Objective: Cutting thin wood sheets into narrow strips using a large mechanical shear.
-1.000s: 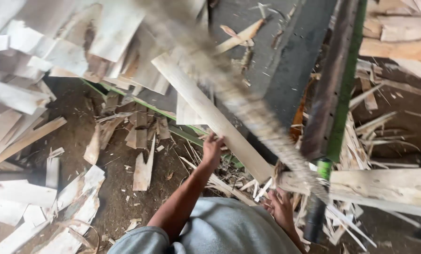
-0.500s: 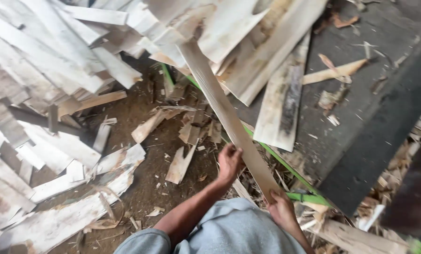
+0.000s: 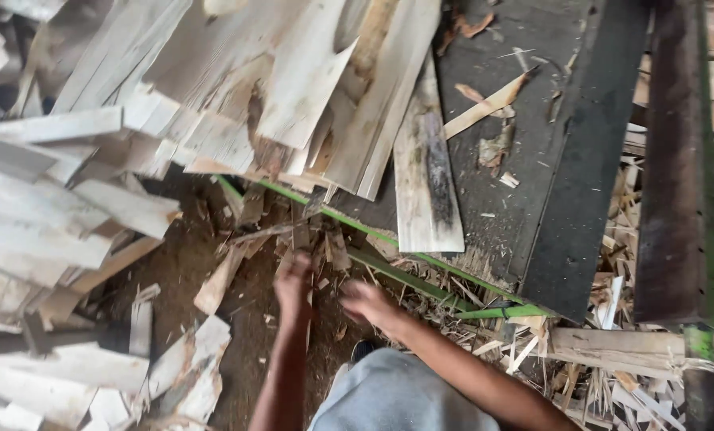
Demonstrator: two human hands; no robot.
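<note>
Looking straight down onto a dirt floor (image 3: 249, 319) littered with wood offcuts. Left hand (image 3: 295, 283) low over the scraps, blurred, fingers curled downward; whether anything sits in that grip cannot be told. Right hand (image 3: 370, 303) just beside it, also blurred, fingers loosely bent, apparently holding nothing, though not certain. Nearest pieces: a cluster of small splintered scraps (image 3: 313, 239) just beyond both hands, between them and the counter edge, not inside either grip. A short pale offcut (image 3: 217, 279) lying tilted on the dirt a little to the left of the left hand, apart from it. Long thin green rods (image 3: 421, 283) running diagonally under the counter edge, passing just past the right hand.

Above, a dark counter (image 3: 533, 120) carrying a heap of pale planks (image 3: 309, 88) fanned out and overhanging its near edge. 1 plank with a dark stain (image 3: 429, 183) lying apart from the heap, end poking over the rim. A thin sliver (image 3: 485, 108) resting farther up on the dark surface. Left side stacked with more pale boards (image 3: 61, 223). Far right, a dark beam with a green edge (image 3: 676, 160) running top to bottom. Grey shorts (image 3: 389, 395) at the bottom edge.
</note>
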